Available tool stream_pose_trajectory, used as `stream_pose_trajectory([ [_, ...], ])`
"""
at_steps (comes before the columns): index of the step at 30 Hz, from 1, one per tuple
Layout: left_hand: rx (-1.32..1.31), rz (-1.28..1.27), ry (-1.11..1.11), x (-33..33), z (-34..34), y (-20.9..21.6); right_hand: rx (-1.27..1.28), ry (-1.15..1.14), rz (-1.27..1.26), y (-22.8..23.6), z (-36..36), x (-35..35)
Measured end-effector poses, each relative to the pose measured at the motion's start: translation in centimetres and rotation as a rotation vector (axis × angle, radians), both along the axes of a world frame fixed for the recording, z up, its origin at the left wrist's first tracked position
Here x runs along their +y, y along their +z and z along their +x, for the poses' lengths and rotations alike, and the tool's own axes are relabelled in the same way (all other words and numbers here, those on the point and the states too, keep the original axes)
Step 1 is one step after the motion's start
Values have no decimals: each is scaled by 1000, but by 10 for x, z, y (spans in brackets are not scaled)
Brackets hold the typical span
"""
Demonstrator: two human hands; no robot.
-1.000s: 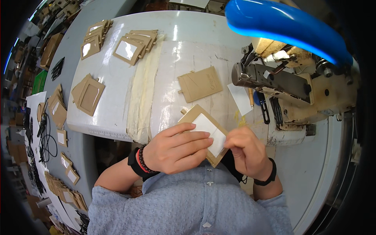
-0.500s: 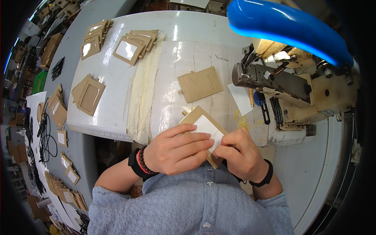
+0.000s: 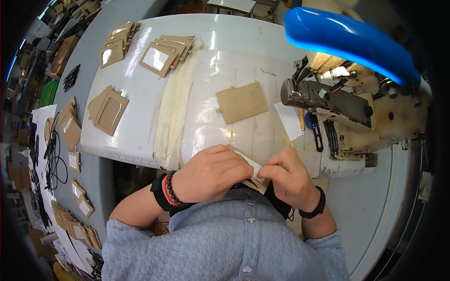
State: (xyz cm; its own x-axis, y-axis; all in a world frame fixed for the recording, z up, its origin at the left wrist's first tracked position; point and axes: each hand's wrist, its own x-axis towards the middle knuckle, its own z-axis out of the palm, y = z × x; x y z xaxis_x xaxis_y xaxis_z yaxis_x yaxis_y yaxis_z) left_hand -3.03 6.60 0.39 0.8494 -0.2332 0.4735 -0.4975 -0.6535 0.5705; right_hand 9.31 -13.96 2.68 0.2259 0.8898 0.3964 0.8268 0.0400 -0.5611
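Note:
Close to my body, a tan card holder (image 3: 258, 183) with a white panel is tilted up between my hands. My left hand (image 3: 216, 172) is curled over its left side, hiding much of it. At the right edge of the holder, the fingers of my right hand (image 3: 289, 180) are closed in a pinch. What exactly those fingertips hold is partly hidden. Just beyond my hands, another tan card holder (image 3: 242, 103) lies flat on the table.
A sewing machine (image 3: 328, 100) with a blue guard (image 3: 347, 42) stands at right. Beside it lie a wooden-handled awl (image 3: 302, 122) and a black cutter (image 3: 317, 133). Stacked holders (image 3: 161, 56) sit at the back left. A grey side table (image 3: 101, 180) bears more holders and cords.
The card holder has been tipped up, so its face shows less. My left fingers have curled more tightly over it. My right hand remains at its right edge.

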Motion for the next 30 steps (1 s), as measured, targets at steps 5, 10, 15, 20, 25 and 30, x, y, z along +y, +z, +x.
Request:
stream_pose_trajectory([
  [5, 168, -127, -32, 8, 15, -8, 390, -14, -28, -27, 12, 3],
  [10, 243, -172, -32, 12, 27, -13, 490, -53, -40, -34, 18, 4],
  [15, 220, -235, -23, 9, 31, -21, 1016, -121, 36, -51, 14, -3],
  [20, 195, -222, 41, 8, 29, -19, 1136, -252, 54, -35, 12, -4],
  [25, -19, -139, 302, -8, 21, -26, -45, -166, 164, -27, 15, 1],
  [30, -191, -152, 484, -33, 15, -39, -250, -112, 254, -48, 12, 10],
])
